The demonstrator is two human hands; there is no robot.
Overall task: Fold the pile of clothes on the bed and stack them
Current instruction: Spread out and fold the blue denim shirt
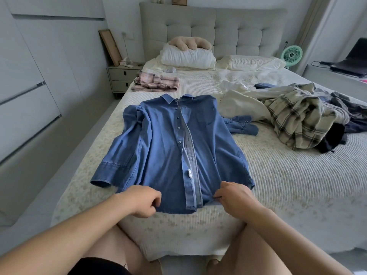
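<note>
Current step, by judgement: spreading and squaring the blue denim shirt (pixel 174 147) before folding.

Position: laid front-up on the bed (pixel 278 185), collar toward the headboard, hem at the foot edge nearest the person. Unfolded pile of clothes (pixel 301 120) to the right of the shirt, touching its right cuff. Folded pink plaid garment (pixel 156 83) beyond the shirt's collar, to the left, near the pillows.

Left hand (pixel 144 201): curled closed, pinching the hem left of the button placket. Right hand (pixel 233 197): fingers narrowed on the hem right of the placket, gripping the lower front panel.

Procedure for a clean result:
- Pull the hem gently toward the foot of the bed with equal tension on both sides to remove slack from the body.
- Align the two front panels so the placket runs straight from collar to hem; at present open and slightly overlapped.
- Flatten the bunched left sleeve at the shoulder before folding inward.
- Free the right sleeve from the pile, where partly tucked beside the cream garment.
- Avoid dragging the shirt over the bed edge.

Labels and writing: small white tag (pixel 189 173) visible inside the placket, low on the shirt; text too small to read. No legible brand or lettering elsewhere.
</note>
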